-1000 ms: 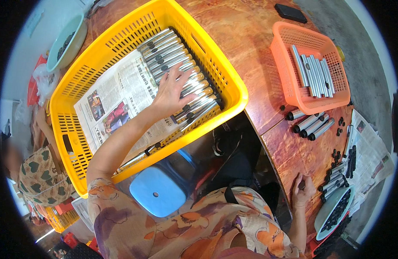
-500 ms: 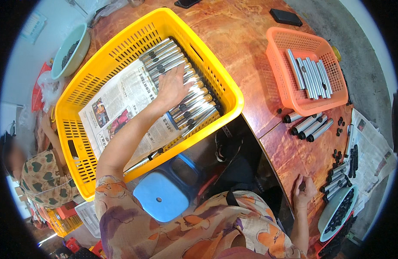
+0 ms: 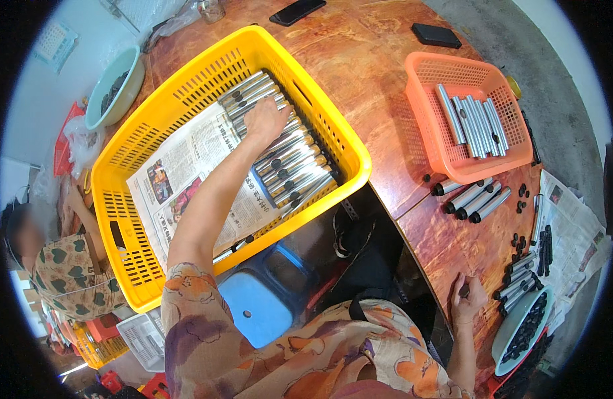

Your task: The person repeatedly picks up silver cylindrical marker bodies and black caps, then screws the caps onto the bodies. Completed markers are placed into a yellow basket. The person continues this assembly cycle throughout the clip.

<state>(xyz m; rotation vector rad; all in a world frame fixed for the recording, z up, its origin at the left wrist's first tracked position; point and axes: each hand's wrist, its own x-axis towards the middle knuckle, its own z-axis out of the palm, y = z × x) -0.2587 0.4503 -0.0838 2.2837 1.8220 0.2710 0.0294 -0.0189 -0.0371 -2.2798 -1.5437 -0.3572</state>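
Note:
My left hand [image 3: 266,122] reaches into a large yellow plastic basket [image 3: 324,110], over a row of shiny metal tubes [image 3: 298,143]. Its fingers are curled down at the far part of the row; what they grip is hidden beneath them. Several tubes carry black end caps, and small black caps [image 3: 276,163] lie on top of the row. Newspaper [image 3: 180,169] lines the basket beside the tubes. Off to the right, my right hand [image 3: 473,302] rests at the table edge, fingers closed around a small dark piece that looks like a black cap [image 3: 464,290].
An orange basket [image 3: 434,143] holds bare tubes. Capped tubes [image 3: 476,199] and loose caps lie before it. A pale green bowl [image 3: 499,342] of black parts stands at right. Two black phones [image 3: 436,36] lie at the back. A blue stool [image 3: 256,309] stands below. Another person [image 3: 67,272] sits at left.
My left hand has shifted slightly toward the far end of the tube row, and its fingers are more curled. The whole view has tilted a little; my right hand stays in place.

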